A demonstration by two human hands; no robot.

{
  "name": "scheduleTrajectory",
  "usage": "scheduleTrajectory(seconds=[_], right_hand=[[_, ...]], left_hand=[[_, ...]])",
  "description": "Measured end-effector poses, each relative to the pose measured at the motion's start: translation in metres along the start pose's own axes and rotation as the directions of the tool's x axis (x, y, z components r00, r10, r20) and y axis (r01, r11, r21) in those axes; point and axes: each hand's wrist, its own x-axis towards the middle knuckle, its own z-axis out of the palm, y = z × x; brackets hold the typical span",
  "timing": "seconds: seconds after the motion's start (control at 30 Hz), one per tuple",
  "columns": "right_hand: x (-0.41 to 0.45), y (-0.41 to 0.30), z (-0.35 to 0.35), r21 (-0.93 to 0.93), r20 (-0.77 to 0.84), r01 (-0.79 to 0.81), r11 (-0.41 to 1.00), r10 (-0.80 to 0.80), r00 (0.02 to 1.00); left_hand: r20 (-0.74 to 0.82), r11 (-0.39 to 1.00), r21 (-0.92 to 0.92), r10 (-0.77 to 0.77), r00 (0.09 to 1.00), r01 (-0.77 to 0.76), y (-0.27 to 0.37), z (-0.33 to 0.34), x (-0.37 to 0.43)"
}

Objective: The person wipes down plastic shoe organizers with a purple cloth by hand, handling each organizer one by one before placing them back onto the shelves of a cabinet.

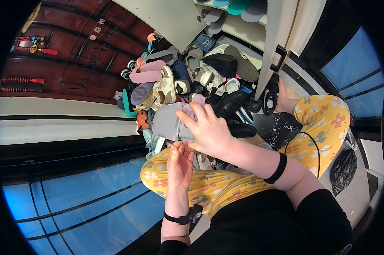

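A grey slide slipper [166, 121] is held up over a heap of shoes. My left hand [180, 162], palm turned up, has its bent fingertips at the slipper's near edge, partly hidden there. My right hand [209, 129] lies across the slipper's other part and presses a lilac cloth [189, 110] against it. Just beyond the hands, a white and brown sneaker [166, 87] and a pink slipper [147, 71] lie on the heap. Black shoes [231, 103] are to the right of my right hand.
A white shoe cabinet [239, 30] holds slippers on its shelves, its door [169, 19] swung open. Dark red panelling [61, 60] with a wire rack stands at left. A black plastic bag [344, 169] lies at right. My legs [325, 124] flank the shoes; a thin black cable crosses one knee.
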Motion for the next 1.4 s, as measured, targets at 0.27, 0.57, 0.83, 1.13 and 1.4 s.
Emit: scheduleTrajectory(seconds=[0.27, 0.57, 0.83, 1.13, 1.4], right_hand=[[-0.001, 0.000, 0.003, -0.073, -0.044, 0.076, 0.994, -0.080, 0.996], [-0.003, 0.005, 0.007, -0.081, -0.087, 0.089, 0.993, -0.096, 0.992], [-0.002, 0.007, 0.013, 0.008, -0.030, 0.050, 0.999, -0.049, 0.998], [-0.005, 0.011, 0.020, 0.041, 0.150, -0.010, 0.999, 0.004, 0.989], [-0.003, 0.008, 0.026, 0.078, 0.211, -0.151, 0.986, 0.131, 0.969]], left_hand=[[0.079, 0.973, -0.118, -0.191, 0.978, 0.199, 0.007, -0.005, 0.006], [0.021, 0.999, -0.048, -0.015, 1.000, 0.016, -0.001, 0.012, 0.007], [0.050, 0.973, 0.162, 0.159, 0.986, -0.165, -0.003, 0.008, 0.013], [-0.146, 0.990, 0.133, 0.063, 0.987, -0.044, -0.007, 0.005, 0.012], [-0.160, 0.984, 0.154, 0.109, 0.981, -0.085, -0.011, -0.002, 0.018]])
